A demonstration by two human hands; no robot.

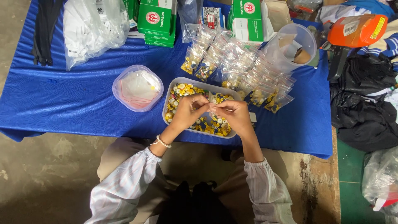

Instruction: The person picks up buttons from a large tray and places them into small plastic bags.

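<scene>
Both hands meet over a clear plastic tub (171, 99) full of yellow and white buttons (215, 124). The left hand (188, 110) and the right hand (234, 114) are each pinched narrow on a small clear bag (212, 107) held between them, fingertips nearly touching, just above the buttons. Whether anything is inside the bag is too small to tell.

A beaded bracelet (161, 142) sits on the left wrist, and striped sleeves (124, 186) cover both forearms.

Just left of the left hand stands a round lidded container (137, 88) with pale contents. Beyond the hands, further from the person, lies a spread of little bags of buttons (232, 62), overlapping one another. Past the right hand and off to its right stands a clear jug (292, 45). Farther beyond the left hand are green boxes (156, 18) and a large plastic bag of white pieces (93, 25), with black zips (43, 31) well apart at the far left. Everything rests on a blue cloth (62, 99) over the tabletop.
</scene>
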